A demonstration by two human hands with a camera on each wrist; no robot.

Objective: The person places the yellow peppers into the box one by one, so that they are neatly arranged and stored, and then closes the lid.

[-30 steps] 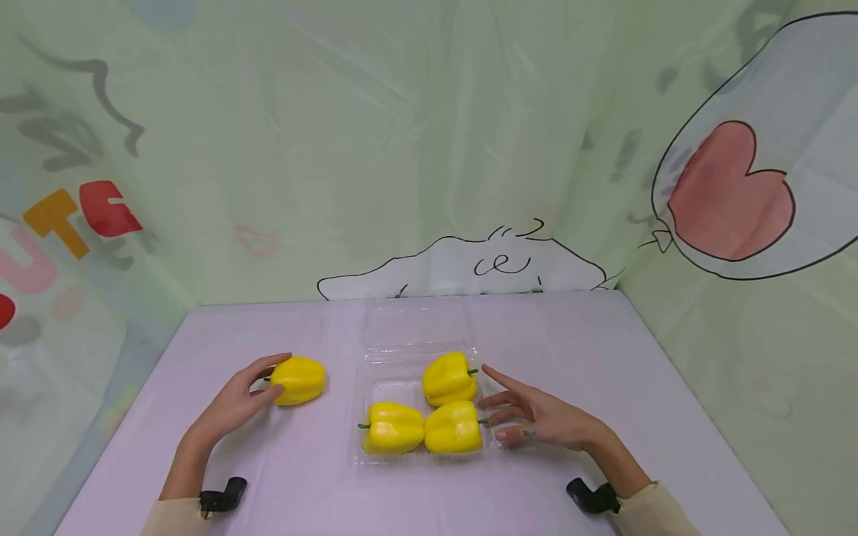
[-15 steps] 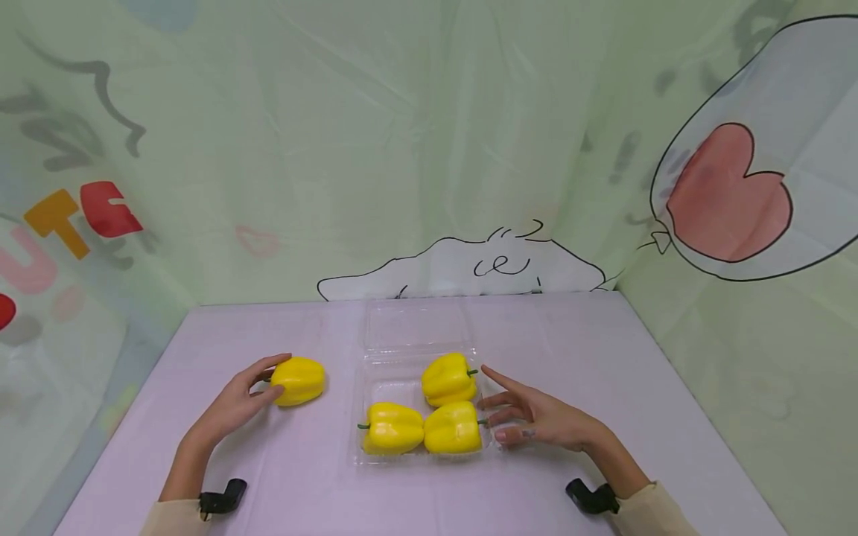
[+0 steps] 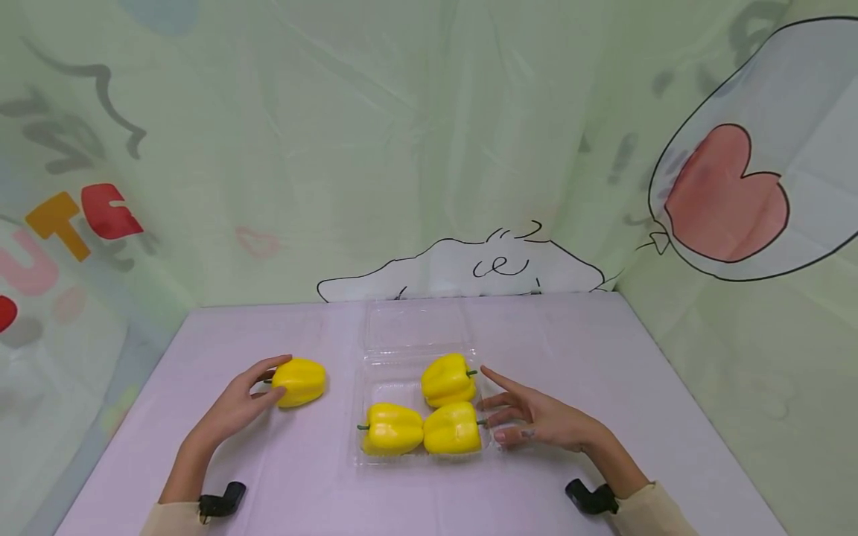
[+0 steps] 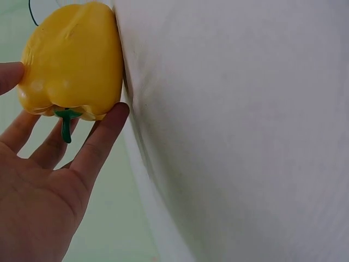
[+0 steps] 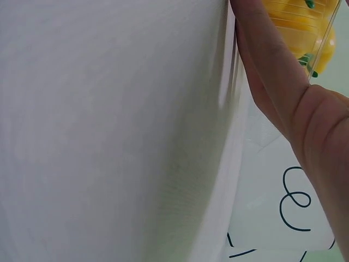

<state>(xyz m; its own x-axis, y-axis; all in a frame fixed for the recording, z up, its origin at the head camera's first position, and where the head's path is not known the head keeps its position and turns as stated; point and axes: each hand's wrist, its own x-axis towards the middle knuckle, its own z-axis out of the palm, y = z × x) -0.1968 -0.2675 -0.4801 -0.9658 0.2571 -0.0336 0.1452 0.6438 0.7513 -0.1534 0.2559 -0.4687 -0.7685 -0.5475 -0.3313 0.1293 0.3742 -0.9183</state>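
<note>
My left hand (image 3: 234,406) holds a yellow bell pepper (image 3: 300,383) on the table, left of a clear plastic clamshell box (image 3: 389,390). In the left wrist view, the thumb presses one side of that pepper (image 4: 73,60) and the fingers reach round its green-stemmed end. Three more yellow bell peppers lie in the box: one at the back right (image 3: 447,381), one at the front left (image 3: 393,429), one at the front right (image 3: 453,429). Fingers spread, my right hand (image 3: 544,418) rests at the box's right wall; its fingertips are out of the right wrist view.
The box's hinged lid (image 3: 415,326) lies folded back toward the rear wall. A pale lilac cloth covers the table (image 3: 563,350). Printed green curtains (image 3: 335,149) stand at the back and both sides. Black wrist cameras sit at the left wrist (image 3: 223,500) and right wrist (image 3: 591,496).
</note>
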